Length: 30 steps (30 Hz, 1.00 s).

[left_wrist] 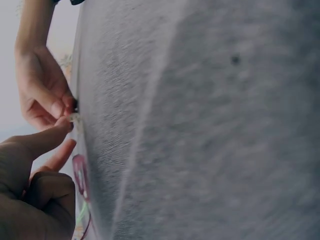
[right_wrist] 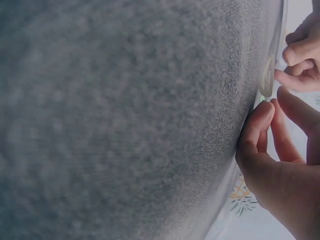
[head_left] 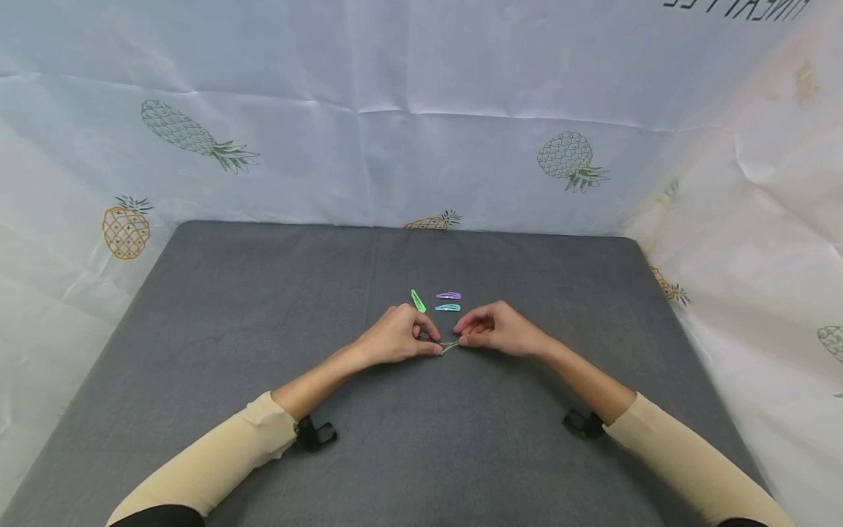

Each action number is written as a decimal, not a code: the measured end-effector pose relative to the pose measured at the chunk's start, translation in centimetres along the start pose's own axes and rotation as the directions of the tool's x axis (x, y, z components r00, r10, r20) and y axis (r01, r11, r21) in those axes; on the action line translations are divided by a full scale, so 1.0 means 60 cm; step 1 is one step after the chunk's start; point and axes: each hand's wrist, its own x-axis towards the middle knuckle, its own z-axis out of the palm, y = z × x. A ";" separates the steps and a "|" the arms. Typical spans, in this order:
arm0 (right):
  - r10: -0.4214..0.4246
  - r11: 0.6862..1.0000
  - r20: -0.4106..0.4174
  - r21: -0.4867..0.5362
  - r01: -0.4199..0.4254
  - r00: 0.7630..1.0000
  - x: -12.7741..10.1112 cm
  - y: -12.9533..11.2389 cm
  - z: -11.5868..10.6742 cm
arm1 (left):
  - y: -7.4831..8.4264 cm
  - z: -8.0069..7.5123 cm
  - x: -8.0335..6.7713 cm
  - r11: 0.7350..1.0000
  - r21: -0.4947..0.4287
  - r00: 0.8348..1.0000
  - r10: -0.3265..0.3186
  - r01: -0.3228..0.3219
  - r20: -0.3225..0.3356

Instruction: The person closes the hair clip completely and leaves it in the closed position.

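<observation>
A thin pale hair clip [head_left: 449, 345] is between both hands, its two arms spread in a narrow V toward the left. My right hand [head_left: 499, 328] pinches its right end with thumb and forefinger. At the spread end, my left hand [head_left: 397, 335] holds it with thumb and forefinger, the thumb tip against the lower arm. In the right wrist view the pale clip [right_wrist: 267, 80] shows just past the right fingertips. Beyond the hands lie a green clip [head_left: 418, 301], a purple clip [head_left: 448, 296] and a turquoise clip [head_left: 448, 308]. A pinkish clip [left_wrist: 79, 172] shows beside the left fingers.
A grey cloth-covered table [head_left: 421, 454] lies under the hands. A white curtain [head_left: 395, 161] printed with pineapples hangs behind its far edge and along the sides. Black straps [head_left: 315, 433] sit at the wrists, next to beige sleeves [head_left: 217, 454].
</observation>
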 end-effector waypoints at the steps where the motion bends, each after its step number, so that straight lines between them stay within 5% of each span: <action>1: 0.001 1.000 0.001 0.001 -0.001 1.000 0.000 0.001 0.000 | -0.010 0.006 0.002 1.000 0.000 1.000 0.009 -0.009 -0.010; 8: 0.001 1.000 0.007 -0.011 -0.001 1.000 -0.003 0.003 0.002 | -0.052 0.035 0.012 0.998 0.012 0.996 0.055 -0.055 -0.074; 21: 0.008 1.000 0.017 -0.030 -0.007 1.000 -0.006 -0.005 0.005 | 0.010 0.011 -0.009 0.999 -0.031 0.999 0.035 -0.035 -0.021; 30: 0.008 0.999 0.011 -0.049 -0.007 1.000 -0.006 -0.002 0.006 | -0.044 0.046 0.013 1.000 -0.001 0.998 0.017 -0.017 -0.060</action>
